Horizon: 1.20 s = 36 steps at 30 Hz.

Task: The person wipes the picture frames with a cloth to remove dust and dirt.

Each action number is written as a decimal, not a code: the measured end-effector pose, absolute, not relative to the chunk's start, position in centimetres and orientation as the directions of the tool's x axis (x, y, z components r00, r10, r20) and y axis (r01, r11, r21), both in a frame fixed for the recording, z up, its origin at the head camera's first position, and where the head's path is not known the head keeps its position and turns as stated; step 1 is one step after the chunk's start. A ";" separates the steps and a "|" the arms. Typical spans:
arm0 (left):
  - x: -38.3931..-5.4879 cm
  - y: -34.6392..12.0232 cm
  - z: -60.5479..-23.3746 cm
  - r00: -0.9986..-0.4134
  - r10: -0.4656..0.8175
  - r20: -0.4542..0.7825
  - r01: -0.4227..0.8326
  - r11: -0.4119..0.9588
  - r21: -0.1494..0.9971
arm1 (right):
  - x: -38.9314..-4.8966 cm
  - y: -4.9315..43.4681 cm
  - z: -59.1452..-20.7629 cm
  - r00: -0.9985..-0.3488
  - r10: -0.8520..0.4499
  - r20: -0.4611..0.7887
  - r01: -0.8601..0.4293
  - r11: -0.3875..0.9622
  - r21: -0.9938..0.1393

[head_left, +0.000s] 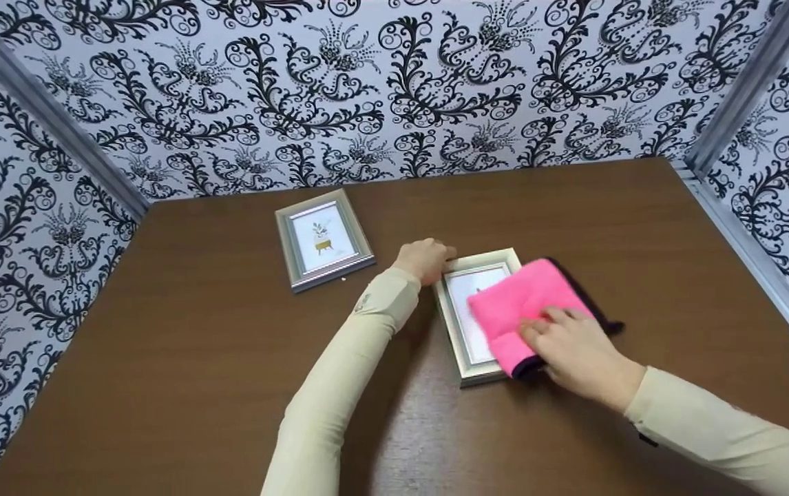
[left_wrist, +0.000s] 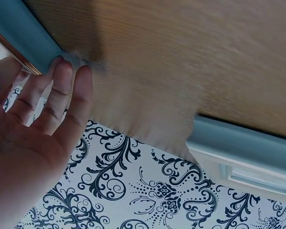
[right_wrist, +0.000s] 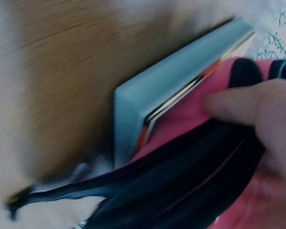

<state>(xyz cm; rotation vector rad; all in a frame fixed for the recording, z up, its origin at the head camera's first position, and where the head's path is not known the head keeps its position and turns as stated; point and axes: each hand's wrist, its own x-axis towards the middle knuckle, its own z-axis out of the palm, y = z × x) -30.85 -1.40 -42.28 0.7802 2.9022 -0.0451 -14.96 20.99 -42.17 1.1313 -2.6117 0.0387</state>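
A cream picture frame (head_left: 460, 331) lies flat on the brown table, picture side up. My left hand (head_left: 425, 260) holds its far left corner; in the left wrist view the fingertips (left_wrist: 62, 71) sit against the frame's side edge, with the thumb over its face. My right hand (head_left: 573, 351) grips a pink cloth (head_left: 525, 296) with black edging, spread over the right part of the frame and hiding much of its picture. In the right wrist view the thumb (right_wrist: 238, 102) presses on the pink cloth, and the black trim hangs past the frame's corner.
A second picture frame (head_left: 284, 248), silver-beige with a potted plant picture, lies to the left, farther back on the table (head_left: 195, 358). Behind the table stands a wall (head_left: 339, 89) with black scroll patterns. A metal rail (head_left: 766, 255) runs along the right edge.
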 end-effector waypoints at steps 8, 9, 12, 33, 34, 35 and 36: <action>-31.3 -1.7 -42.5 -0.857 0.501 -0.119 0.503 0.864 0.013 | -13.6 19.0 -42.1 -0.694 -0.669 0.265 -0.672 0.735 0.097; -31.3 -1.7 -42.5 -0.858 0.501 -0.116 0.502 0.864 0.016 | -13.7 18.8 -42.1 -0.683 -0.679 0.269 -0.687 0.723 0.079; -31.4 -1.8 -42.6 -0.858 0.502 -0.107 0.501 0.865 0.036 | -14.2 18.0 -42.3 -0.638 -0.718 0.278 -0.747 0.665 0.005; -31.1 -1.5 -42.4 -0.849 0.503 -0.163 0.502 0.864 0.050 | -14.7 21.5 -42.3 -0.498 -0.844 0.198 -0.860 0.450 -0.241; -31.1 -1.5 -42.4 -0.849 0.504 -0.158 0.503 0.863 0.047 | -14.6 21.7 -42.1 -0.520 -0.833 0.188 -0.850 0.484 -0.208; -31.1 -1.6 -42.4 -0.849 0.505 -0.155 0.505 0.862 0.043 | -14.5 22.0 -41.9 -0.541 -0.821 0.184 -0.840 0.515 -0.171; -31.1 -1.6 -42.4 -0.850 0.505 -0.150 0.506 0.862 0.040 | -14.3 22.3 -41.7 -0.560 -0.807 0.188 -0.828 0.544 -0.133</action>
